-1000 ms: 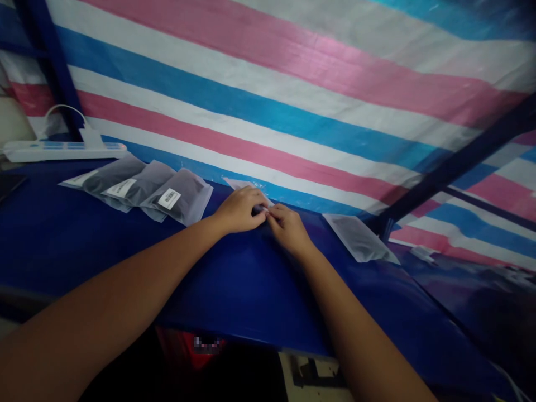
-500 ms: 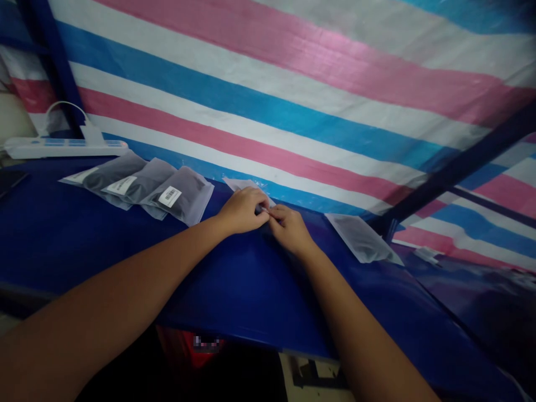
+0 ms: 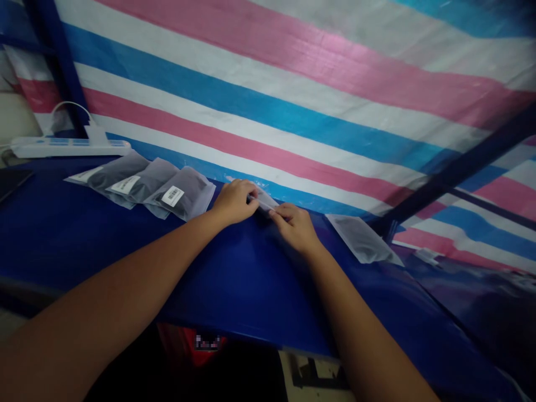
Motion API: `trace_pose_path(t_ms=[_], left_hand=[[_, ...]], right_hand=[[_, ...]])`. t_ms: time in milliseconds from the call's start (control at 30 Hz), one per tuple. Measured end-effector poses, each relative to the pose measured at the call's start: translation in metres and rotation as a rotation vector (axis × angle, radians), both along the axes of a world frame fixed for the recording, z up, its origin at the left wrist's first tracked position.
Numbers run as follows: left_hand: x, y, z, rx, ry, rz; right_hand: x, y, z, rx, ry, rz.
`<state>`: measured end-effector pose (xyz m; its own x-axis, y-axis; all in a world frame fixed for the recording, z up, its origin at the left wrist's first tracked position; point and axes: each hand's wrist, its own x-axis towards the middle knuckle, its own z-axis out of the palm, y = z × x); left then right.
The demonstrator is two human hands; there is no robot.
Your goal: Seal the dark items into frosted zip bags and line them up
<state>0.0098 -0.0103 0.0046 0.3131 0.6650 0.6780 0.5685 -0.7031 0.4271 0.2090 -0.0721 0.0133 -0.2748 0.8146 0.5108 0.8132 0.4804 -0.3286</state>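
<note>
A frosted plastic bag [image 3: 264, 200] lies at the back of the blue table, between my hands. My left hand [image 3: 238, 201] is closed on its left side, fingers curled over the edge. My right hand [image 3: 294, 224] pinches the near right corner of the bag between thumb and fingers. The edge facing me stretches straight from one hand to the other. Most of the bag is hidden behind my left hand, and I cannot make out what is inside it.
Several filled frosted bags with barcode labels [image 3: 172, 196] overlap on the left. Another frosted bag [image 3: 360, 239] lies to the right. A white power strip [image 3: 69, 147] sits at the back left. Striped sheeting [image 3: 268, 111] rises behind the blue table [image 3: 243, 285].
My hands have moved apart along the bag's near edge, the left one sliding leftward. More of the bag shows between them now.
</note>
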Motion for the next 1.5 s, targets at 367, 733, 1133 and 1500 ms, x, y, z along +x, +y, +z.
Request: trace_pose_path(t_ms=[367,733,1133,1500], left_hand=[[-0.017,0.022,-0.003,-0.015,-0.06,0.208],[-0.026,0.034,-0.006,0.023,-0.123,0.311],[-0.028,0.032,-0.002,0.023,-0.164,0.306],[-0.027,0.045,-0.011,-0.001,-0.254,0.143]], right_hand=[[0.001,-0.01,0.014,0.102,0.055,-0.05],[0.013,-0.012,0.022,0.191,0.229,-0.136],[0.022,-0.007,0.022,0.259,0.331,-0.252],[0.034,0.005,0.01,0.184,0.362,-0.357]])
